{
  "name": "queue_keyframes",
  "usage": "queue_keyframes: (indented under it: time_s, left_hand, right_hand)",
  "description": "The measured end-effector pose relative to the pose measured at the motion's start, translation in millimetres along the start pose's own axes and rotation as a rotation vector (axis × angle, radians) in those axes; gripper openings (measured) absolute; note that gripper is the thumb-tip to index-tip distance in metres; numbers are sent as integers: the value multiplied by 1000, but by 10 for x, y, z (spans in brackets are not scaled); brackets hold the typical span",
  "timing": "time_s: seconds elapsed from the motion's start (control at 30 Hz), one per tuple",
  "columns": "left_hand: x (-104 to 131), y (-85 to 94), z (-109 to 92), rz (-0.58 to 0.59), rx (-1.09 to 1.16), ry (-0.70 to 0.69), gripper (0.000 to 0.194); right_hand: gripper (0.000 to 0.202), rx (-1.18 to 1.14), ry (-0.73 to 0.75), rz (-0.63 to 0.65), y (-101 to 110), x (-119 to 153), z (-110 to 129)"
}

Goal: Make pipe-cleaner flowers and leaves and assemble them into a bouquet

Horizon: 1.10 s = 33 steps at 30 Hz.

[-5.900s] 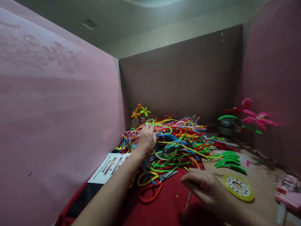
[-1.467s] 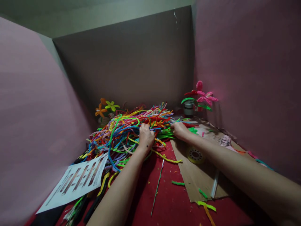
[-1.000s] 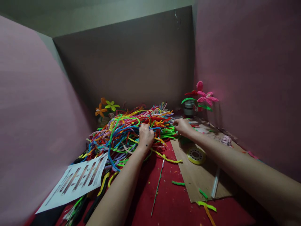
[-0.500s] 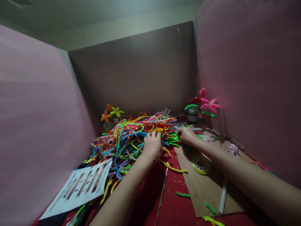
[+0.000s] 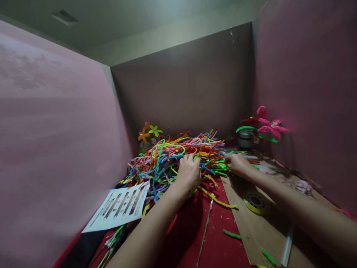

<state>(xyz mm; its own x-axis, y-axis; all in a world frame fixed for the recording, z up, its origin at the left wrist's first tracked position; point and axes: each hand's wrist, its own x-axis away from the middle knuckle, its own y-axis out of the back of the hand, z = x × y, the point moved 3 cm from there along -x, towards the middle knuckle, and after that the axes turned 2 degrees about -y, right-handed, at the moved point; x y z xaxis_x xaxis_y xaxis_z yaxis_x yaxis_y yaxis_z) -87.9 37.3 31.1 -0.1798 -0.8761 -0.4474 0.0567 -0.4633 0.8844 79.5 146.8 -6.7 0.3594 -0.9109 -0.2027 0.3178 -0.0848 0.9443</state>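
Note:
My left hand is over the front of a large heap of coloured pipe cleaners, its fingers curled down. A green pipe cleaner pokes up at its fingertips and seems to run through the grip; the thumb is hidden. Just right of the heap, my right hand is closed in a pinch beside the ends of a bunch of bright green pipe cleaners. What those fingers hold, if anything, I cannot make out. A yellow pipe cleaner lies on the red cloth nearer me.
Under my right forearm lies a cardboard sheet with a tape roll and a clear stick. A printed sheet rests at left. Pink flowers and orange flowers stand behind. Pink panels enclose the sides.
The view has swung left, so the whole scene sits further right. My left hand has shifted slightly left against the heap. My right hand stays beside the green bunch.

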Motion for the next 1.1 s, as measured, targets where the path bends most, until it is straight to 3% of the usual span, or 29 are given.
queue_keyframes:
  time_s: [0.17, 0.3, 0.47, 0.57, 0.7, 0.77, 0.97, 1.1]
  left_hand:
    - [-62, 82, 231, -92, 55, 63, 20]
    - [-246, 154, 418, -107, 26, 118, 21]
    - [-443, 49, 804, -76, -67, 298, 31]
    - [-409, -137, 919, -6, -77, 323, 31]
    - [-288, -318, 865, 15, -89, 301, 29]
    - [-245, -351, 828, 6, -91, 292, 30]
    - [-197, -333, 824, -11, -71, 236, 28]
    - [-198, -113, 861, -71, -26, 195, 24]
  right_hand:
    - [25, 18, 105, -191, 203, 277, 309]
    - [20, -215, 401, -116, 139, 640, 771]
    - [25, -196, 532, -85, -83, 930, 1014]
    - [26, -183, 557, -166, -100, 862, 972]
    - [33, -233, 640, -345, -43, 585, 963]
    - [40, -209, 640, -371, -77, 427, 988]
    - [51, -35, 525, -109, -416, 175, 997]
    - [54, 12, 518, -52, -481, 209, 960]
